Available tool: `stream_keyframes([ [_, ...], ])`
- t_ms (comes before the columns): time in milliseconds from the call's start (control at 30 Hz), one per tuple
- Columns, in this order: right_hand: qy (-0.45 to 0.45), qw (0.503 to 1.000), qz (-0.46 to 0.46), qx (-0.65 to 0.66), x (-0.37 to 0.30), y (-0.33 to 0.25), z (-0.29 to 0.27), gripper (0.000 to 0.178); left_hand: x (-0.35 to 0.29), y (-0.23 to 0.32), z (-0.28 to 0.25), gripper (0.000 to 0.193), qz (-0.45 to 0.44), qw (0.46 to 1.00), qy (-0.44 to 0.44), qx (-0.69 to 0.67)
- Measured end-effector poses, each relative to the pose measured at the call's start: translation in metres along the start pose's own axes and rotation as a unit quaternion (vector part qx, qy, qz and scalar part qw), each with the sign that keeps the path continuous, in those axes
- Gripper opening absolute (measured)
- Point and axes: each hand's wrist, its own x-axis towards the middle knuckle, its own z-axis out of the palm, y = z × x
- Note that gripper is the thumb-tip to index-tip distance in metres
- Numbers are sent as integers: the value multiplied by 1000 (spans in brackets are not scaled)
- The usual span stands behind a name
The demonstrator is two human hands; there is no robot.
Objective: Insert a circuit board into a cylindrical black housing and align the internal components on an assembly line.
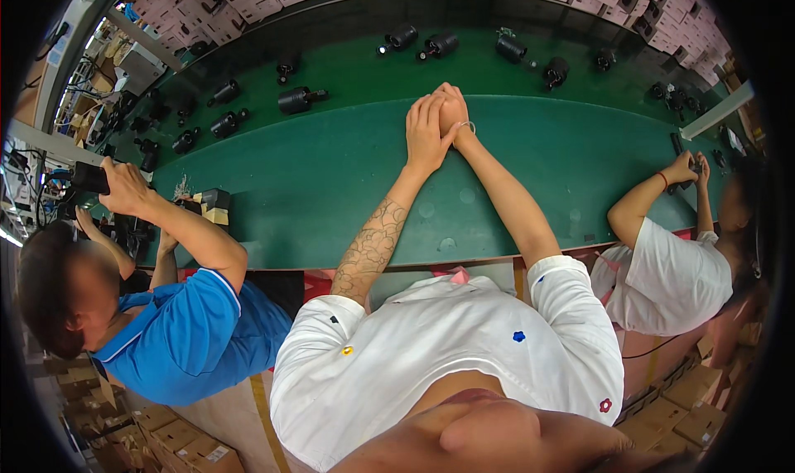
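My two hands are clasped together over the green work surface (331, 183), close to its raised far edge. My left hand (425, 132) lies with its fingers wrapped over my right hand (452, 108). The right hand's fingers are curled, and the left hand partly covers them. Whether anything small sits inside the clasp is hidden. A thin bracelet (468, 127) circles my right wrist. Beyond my hands, black cylindrical devices lie on a dark green belt; the nearest are a device (439, 45) straight ahead and another device (296, 100) to the left.
More black devices (556, 72) lie spread along the belt. Stacked white boxes (604, 1) line the far side. At left, a co-worker in blue (190, 332) holds a black device (89, 177). A co-worker in white (671, 274) handles a dark part at right. Cardboard boxes (182, 440) stand behind.
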Motion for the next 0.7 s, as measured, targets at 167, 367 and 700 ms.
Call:
stream_keyframes([
  [167,22,1000,11,11,-1,-4,-5,7,0,3,1,66,-3,1000,-21,-22],
  [367,-1,999,40,29,-1,0,-8,7,2,6,0,83,-7,997,-55,-54],
  [700,43,995,57,74,-12,11,7,4,0,11,2,96,-9,996,-56,-66],
])
